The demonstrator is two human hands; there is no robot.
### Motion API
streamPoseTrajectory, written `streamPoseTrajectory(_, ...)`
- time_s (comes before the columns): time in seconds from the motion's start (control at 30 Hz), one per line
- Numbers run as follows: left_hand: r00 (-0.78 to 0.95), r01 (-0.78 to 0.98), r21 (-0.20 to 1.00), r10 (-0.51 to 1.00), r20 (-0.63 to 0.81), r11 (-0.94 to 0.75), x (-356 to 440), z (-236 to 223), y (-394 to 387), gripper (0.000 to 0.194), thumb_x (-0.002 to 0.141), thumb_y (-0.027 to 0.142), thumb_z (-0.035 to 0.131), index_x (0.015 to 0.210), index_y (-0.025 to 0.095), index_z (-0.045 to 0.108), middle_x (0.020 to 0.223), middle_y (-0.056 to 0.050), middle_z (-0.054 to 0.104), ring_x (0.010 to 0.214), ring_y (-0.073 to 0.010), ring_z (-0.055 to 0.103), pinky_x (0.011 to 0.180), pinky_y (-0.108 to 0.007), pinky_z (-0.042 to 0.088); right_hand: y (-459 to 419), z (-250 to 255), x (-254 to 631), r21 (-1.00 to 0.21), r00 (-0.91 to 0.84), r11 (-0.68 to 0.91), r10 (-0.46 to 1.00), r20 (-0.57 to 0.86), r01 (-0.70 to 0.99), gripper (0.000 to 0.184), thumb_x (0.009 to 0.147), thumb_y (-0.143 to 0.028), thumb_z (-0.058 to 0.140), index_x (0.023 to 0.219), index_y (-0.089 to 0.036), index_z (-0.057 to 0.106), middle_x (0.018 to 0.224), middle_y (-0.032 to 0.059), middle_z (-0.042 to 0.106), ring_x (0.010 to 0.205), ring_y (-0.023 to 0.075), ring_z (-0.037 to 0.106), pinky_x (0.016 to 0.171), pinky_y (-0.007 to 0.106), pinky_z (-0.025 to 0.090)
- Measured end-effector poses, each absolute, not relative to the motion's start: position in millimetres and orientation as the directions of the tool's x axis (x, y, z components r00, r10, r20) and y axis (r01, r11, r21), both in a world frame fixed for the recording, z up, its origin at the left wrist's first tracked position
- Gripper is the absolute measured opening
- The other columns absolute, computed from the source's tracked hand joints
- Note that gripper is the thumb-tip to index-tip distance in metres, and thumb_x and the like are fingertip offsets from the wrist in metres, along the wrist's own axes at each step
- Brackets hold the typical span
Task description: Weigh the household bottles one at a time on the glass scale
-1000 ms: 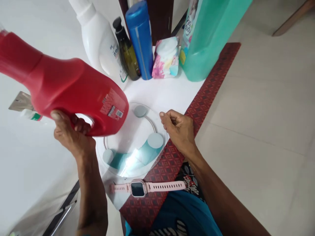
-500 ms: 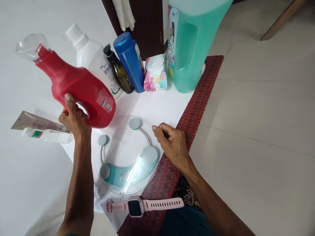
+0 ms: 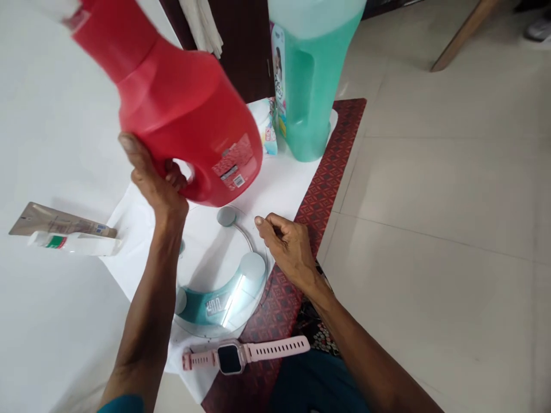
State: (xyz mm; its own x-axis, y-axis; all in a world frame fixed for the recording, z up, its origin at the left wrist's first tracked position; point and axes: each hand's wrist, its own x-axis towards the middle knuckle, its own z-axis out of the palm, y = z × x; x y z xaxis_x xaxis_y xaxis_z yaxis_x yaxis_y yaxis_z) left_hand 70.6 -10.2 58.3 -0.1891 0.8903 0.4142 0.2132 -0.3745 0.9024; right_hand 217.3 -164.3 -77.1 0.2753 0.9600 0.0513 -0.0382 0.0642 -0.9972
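Observation:
My left hand (image 3: 158,182) is wrapped round the handle of a red plastic jug (image 3: 185,109), which is held tilted in the air, its spout toward the upper left. Below the jug lies a round glass weighing scale (image 3: 215,312) with a teal band and grey discs; digits show on its display. Close to the right rim of the scale is my right hand (image 3: 288,244), its fingers curled in and the thumb laid along them, with nothing seen in it. A pink smartwatch (image 3: 230,358) lies in front of the scale.
A tall bottle of green liquid (image 3: 312,86) and a small colourful pack (image 3: 264,123) stand at the back. On the left lie a beige tube (image 3: 62,221) and a clear bottle (image 3: 81,244). A red patterned cloth (image 3: 344,123) runs along the table's right edge.
My left hand has raised the red jug up and to the right, covering the bottles behind it. Digits have appeared on the scale's display. My right hand stays closed beside the scale.

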Motion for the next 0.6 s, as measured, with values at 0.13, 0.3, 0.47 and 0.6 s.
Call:
streamPoseTrajectory(0.13, -0.139, 0.219, 0.911, 0.913, 0.382, -0.348, 112, 35, -1, 0.074, 0.101, 0.096, 0.041, 0.084, 0.024, 0.043, 0.071, 0.001, 0.04, 0.052, -0.0098, 0.037, 0.048, -0.03, 0.024, -163, -77, 217, -0.995, 0.277, 0.1, 0.957, 0.091, -0.017, 0.062, 0.104, -0.069, 0.059, 0.065, -0.025, 0.039, 0.062, -0.0045, 0.034, 0.059, 0.0113, 0.033, 0.056, 0.03, 0.027)
streamPoseTrajectory(0.3, -0.094, 0.081, 0.952, 0.948, 0.303, -0.297, 141, 6, 1, 0.073, 0.102, 0.093, 0.046, 0.081, 0.023, 0.046, 0.066, 0.003, 0.037, 0.049, -0.0095, 0.036, 0.047, -0.029, 0.026, -163, -77, 217, -0.995, 0.28, 0.094, 0.956, 0.087, -0.014, 0.059, 0.104, -0.066, 0.059, 0.066, -0.025, 0.04, 0.061, -0.0045, 0.037, 0.059, 0.0111, 0.034, 0.055, 0.029, 0.027)
streamPoseTrajectory(0.47, -0.123, -0.06, 0.959, 0.955, 0.27, -0.279, 144, -6, 1, 0.073, 0.108, 0.084, 0.048, 0.067, 0.025, 0.039, 0.054, 0.005, 0.033, 0.045, -0.0089, 0.028, 0.044, -0.032, 0.024, -166, -83, 217, -0.998, 0.289, 0.059, 0.956, 0.057, 0.002, 0.055, 0.102, -0.064, 0.059, 0.066, -0.025, 0.047, 0.059, -0.0048, 0.043, 0.056, 0.0109, 0.039, 0.054, 0.027, 0.031)
streamPoseTrajectory(0.6, 0.048, 0.138, 0.865, 0.875, 0.481, -0.483, 123, -3, 4, 0.061, 0.114, 0.066, 0.055, 0.07, 0.026, 0.042, 0.062, 0.002, 0.045, 0.057, -0.0125, 0.044, 0.055, -0.031, 0.039, -166, -87, 216, -0.999, 0.343, 0.015, 0.939, 0.027, 0.039, 0.053, 0.099, -0.064, 0.064, 0.064, -0.024, 0.055, 0.056, -0.0037, 0.05, 0.053, 0.0118, 0.044, 0.053, 0.028, 0.035)
